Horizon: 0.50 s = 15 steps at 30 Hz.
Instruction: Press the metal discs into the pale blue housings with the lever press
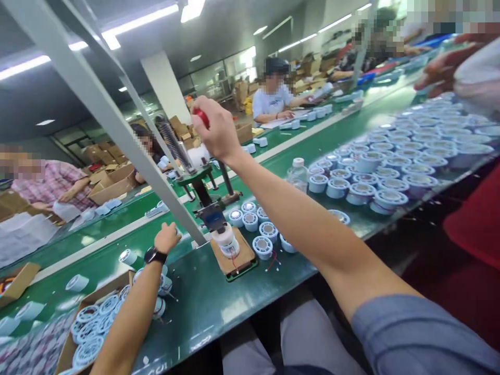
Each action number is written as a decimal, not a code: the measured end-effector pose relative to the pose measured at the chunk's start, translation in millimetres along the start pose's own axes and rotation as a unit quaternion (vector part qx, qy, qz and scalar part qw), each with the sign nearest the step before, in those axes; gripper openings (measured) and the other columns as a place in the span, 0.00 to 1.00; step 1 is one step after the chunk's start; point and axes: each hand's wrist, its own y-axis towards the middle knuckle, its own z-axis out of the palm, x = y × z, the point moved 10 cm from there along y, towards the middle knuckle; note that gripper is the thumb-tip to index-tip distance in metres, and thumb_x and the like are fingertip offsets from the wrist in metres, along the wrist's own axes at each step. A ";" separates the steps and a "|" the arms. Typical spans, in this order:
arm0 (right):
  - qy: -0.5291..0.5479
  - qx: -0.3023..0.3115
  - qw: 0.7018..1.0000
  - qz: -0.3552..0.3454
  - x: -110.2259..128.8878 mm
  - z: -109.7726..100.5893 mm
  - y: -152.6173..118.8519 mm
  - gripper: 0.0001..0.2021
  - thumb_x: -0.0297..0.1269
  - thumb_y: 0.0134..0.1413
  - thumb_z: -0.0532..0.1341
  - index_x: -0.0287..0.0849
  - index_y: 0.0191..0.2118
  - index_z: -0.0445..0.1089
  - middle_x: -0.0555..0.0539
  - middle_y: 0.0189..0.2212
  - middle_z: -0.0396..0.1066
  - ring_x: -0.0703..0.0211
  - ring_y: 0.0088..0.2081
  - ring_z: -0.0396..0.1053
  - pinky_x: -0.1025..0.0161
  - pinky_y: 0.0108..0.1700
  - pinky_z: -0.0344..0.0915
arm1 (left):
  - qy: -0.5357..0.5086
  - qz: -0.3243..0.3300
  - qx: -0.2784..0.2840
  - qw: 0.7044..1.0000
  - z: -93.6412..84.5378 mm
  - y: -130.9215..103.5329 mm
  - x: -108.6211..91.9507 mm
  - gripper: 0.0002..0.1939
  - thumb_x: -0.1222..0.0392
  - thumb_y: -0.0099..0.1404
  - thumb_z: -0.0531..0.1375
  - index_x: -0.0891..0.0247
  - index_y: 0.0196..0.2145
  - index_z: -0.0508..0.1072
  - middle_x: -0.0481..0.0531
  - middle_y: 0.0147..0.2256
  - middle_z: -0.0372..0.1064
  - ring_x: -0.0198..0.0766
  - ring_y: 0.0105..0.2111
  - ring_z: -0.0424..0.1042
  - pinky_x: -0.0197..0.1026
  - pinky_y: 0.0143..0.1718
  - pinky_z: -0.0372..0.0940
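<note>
My right hand [219, 127] is raised and wrapped round the red ball knob [202, 117] of a hand press lever. The press [211, 211] stands on the green bench, its ram down on a white round cap over a small white cylindrical housing [230, 247]. That housing sits on a brown base board [234, 265], with thin red wires hanging from it. My left hand [167, 238], a black watch on its wrist, is closed left of the press, above the bench. What its fingers hold, if anything, is hidden.
Many light blue round housings [386, 198] crowd the bench at right, beside a clear plastic bottle [298, 174]. A cardboard box [66, 349] of blue rings is at lower left. A slanted grey post [128, 125] rises behind my left hand. Co-workers sit across the line; another person's hand [445, 67] shows at right.
</note>
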 end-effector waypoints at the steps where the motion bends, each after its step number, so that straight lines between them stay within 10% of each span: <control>1: -0.004 0.003 1.000 0.009 -1.6 2.4 1.3 0.09 0.33 0.70 0.46 0.36 0.45 0.61 0.47 0.41 0.63 0.62 0.48 0.63 0.55 0.61 0.57 | 0.020 -0.007 0.023 0.999 5.8 -12.4 6.4 0.11 0.58 0.64 0.59 0.69 0.40 0.72 0.63 0.41 0.70 0.48 0.37 0.75 0.48 0.42 0.67; 8: 0.015 -0.014 1.000 0.013 25.6 -21.7 -31.4 0.21 0.41 0.71 0.38 0.44 0.62 0.54 0.45 0.60 0.57 0.55 0.64 0.54 0.52 0.67 0.54 | 0.017 0.000 0.088 0.996 58.5 -110.4 -20.8 0.20 0.49 0.69 0.54 0.71 0.45 0.73 0.66 0.45 0.71 0.51 0.45 0.74 0.46 0.47 0.66; 12: 0.052 -0.081 0.992 0.076 45.0 -20.7 -160.2 0.25 0.38 0.66 0.49 0.42 0.67 0.49 0.41 0.62 0.55 0.52 0.65 0.54 0.46 0.66 0.56 | -0.101 -0.004 -0.071 0.992 40.9 -137.7 -25.5 0.24 0.52 0.72 0.52 0.69 0.59 0.64 0.66 0.56 0.65 0.47 0.51 0.71 0.46 0.53 0.65; 15: 0.058 -0.046 0.978 0.194 32.2 20.9 -275.1 0.38 0.46 0.60 0.58 0.38 0.69 0.43 0.35 0.63 0.53 0.43 0.64 0.55 0.41 0.63 0.59 | -0.116 -0.021 -0.119 0.986 25.3 -152.6 11.2 0.19 0.55 0.72 0.52 0.64 0.56 0.68 0.60 0.53 0.69 0.43 0.47 0.73 0.46 0.53 0.66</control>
